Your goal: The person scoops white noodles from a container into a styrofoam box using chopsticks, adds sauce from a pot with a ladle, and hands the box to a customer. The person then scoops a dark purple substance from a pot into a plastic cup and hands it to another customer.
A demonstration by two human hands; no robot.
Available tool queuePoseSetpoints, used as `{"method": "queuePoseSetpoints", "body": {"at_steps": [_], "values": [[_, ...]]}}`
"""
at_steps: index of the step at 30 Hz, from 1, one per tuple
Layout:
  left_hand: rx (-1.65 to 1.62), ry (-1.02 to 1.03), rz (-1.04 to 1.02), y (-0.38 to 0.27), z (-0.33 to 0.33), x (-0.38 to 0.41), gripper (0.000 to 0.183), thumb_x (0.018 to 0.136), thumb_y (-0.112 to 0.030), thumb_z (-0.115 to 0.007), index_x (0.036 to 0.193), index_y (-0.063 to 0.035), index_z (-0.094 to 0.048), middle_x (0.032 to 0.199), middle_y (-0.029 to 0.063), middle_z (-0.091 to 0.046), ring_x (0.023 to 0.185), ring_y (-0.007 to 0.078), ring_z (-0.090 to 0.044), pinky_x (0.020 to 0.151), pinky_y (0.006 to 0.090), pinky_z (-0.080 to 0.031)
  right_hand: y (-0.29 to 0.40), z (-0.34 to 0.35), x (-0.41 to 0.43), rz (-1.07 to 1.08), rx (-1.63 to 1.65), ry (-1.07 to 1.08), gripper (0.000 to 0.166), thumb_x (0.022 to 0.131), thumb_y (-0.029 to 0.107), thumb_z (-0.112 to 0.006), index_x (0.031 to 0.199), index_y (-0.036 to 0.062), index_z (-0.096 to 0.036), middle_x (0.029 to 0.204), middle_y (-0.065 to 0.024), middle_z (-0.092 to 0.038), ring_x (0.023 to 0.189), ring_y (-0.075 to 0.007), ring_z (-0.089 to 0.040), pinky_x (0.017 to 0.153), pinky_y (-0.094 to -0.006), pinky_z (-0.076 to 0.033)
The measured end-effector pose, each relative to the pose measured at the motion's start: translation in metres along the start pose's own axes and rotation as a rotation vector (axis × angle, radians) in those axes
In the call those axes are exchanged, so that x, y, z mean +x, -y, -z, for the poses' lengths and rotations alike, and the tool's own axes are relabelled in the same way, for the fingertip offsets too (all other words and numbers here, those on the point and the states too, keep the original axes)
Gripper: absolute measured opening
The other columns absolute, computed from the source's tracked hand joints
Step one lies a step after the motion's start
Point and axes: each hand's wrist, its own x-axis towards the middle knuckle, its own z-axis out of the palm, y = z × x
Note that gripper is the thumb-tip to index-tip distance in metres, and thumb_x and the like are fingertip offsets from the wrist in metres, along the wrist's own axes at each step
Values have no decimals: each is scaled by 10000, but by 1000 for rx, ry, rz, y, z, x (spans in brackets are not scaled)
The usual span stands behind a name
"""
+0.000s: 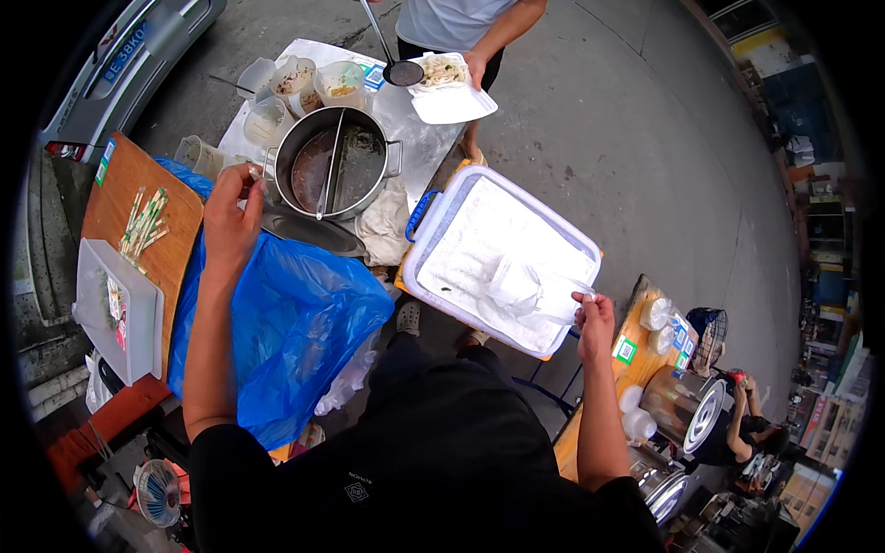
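My left hand point(234, 214) is raised beside the steel pot, its thumb and fingertips pinched on a small pale scrap point(255, 173) too small to identify. My right hand point(596, 325) grips the gathered end of a thin clear plastic bag point(553, 297). A round white shape inside that bag rests on a white cloth point(477, 235), which covers a pale plastic tub point(508, 186) with a blue handle. The divided two-handled pot point(379, 181) holds reddish broth on one side and darker broth on the other.
Across the metal-topped table point(415, 145), another person's hand point(476, 68) holds an open foam box point(453, 104) of food under a ladle point(402, 72). Seasoning tubs point(296, 77) stand behind the pot. A blue plastic bag point(311, 332) and wrapped chopsticks point(146, 221) lie left; steel pots point(681, 404) stand right.
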Motion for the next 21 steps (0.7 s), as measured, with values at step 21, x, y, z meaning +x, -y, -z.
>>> {"method": "queuePoseSetpoints", "body": {"at_steps": [21], "values": [[353, 947, -761, -247, -439, -100, 244, 917, -51, -594, 1145, 25, -633, 1107, 233, -665, 973, 389, -690, 798, 464, -599, -13, 29, -1, 287, -340, -157, 238, 977, 192, -681, 1113, 22, -587, 937, -102, -705, 695, -181, -631, 674, -337, -502]]}}
